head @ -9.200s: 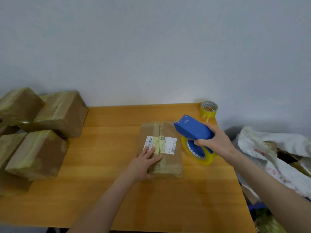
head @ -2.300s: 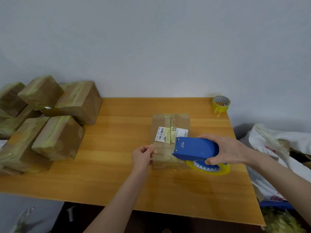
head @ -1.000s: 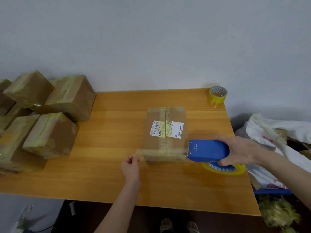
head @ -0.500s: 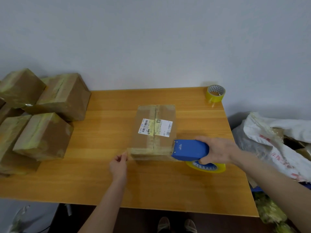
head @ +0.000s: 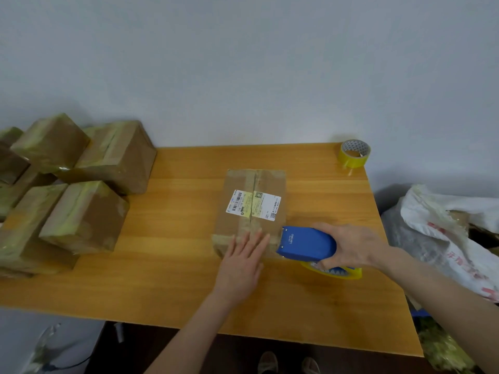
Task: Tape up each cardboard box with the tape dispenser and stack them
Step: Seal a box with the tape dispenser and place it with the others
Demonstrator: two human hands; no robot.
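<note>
A flat cardboard box (head: 253,184) with a white shipping label lies in the middle of the wooden table (head: 175,279). My left hand (head: 243,261) lies flat with straight fingers on the box's near edge. My right hand (head: 351,247) grips the blue tape dispenser (head: 307,242), whose front end sits against the box's near right corner. The yellow tape roll (head: 333,271) shows under the dispenser.
Several taped boxes (head: 89,217) are piled at the table's left end. A spare yellow tape roll (head: 354,153) stands at the far right corner. White bags (head: 442,233) lie beside the table on the right. A wall runs behind the table.
My left hand let go of the tape end at the box's near left corner and moved right onto the near edge, now flat. The dispenser stays at the near right corner.
</note>
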